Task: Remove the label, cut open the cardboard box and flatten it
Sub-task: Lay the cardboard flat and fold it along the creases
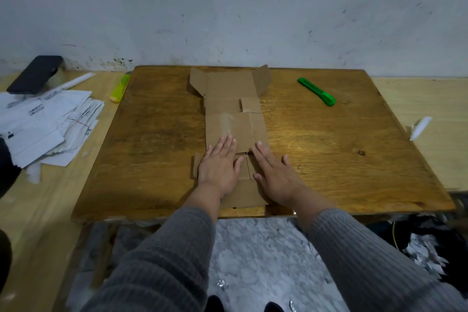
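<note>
Nearest us, our two forearms in grey ribbed sleeves reach forward over the near edge of the bench (pixel 157 139). Our left hand (pixel 219 167) lies palm down with the fingers stretched out flat and close together, pressing on the near part of the cardboard box (pixel 235 129). Our right hand (pixel 274 175) lies just beside it, also palm down, fingers spread a little wider and angled toward the left, its index fingertip resting on the cardboard's middle panel. Neither hand grips anything; both simply rest flat on the cardboard.

The cardboard box is cut open and laid out as a long strip down the middle of the bench, running from under our palms away toward the wall. Its near panels are hidden partly by our hands, the middle panel shows a pale strip of tape residue, and at the far end two side flaps stand tilted up.

Farther off to the right lies a green utility knife (pixel 317 91), well apart from the cardboard. To the left, off the brown board, we see a yellow-green cutter (pixel 121 88), a heap of white paper labels (pixel 48 124) and a dark phone (pixel 35 74) near the wall.
</note>
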### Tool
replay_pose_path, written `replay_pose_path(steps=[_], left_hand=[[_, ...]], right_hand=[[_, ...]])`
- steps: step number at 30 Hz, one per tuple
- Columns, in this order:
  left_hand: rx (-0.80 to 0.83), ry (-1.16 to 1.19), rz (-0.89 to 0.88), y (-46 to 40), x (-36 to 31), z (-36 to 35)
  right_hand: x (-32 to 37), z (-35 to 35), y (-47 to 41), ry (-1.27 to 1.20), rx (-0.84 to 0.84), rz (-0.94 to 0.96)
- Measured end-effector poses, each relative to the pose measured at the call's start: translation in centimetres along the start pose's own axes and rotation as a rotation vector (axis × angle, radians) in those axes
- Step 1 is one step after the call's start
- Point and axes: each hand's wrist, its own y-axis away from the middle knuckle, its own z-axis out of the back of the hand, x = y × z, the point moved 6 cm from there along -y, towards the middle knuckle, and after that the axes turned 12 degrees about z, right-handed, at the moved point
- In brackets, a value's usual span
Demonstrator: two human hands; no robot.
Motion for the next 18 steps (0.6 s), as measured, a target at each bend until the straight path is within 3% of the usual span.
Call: replay_pose_path(steps=[4, 8, 12, 18], left_hand=[[0.073, -0.019, -0.019, 0.0, 0.1, 0.5], [-0.048, -0.112, -0.020, 0.7, 1.5, 2.5], [-0.011, -0.066, 0.056, 2.2, 4.8, 2.2], [0.010, 0.080, 0.087, 3.1, 5.0, 2.2]], right_hand=[[-0.2, -0.1, -0.1, 0.108, 0.099, 0.001], [0.1, 0.3, -0.2, 0.145, 0.104, 0.004], [0.1, 0.4, -0.1, 0.160, 0.126, 0.003], [0.0, 1.9, -0.3, 0.007, -0.071, -0.078]])
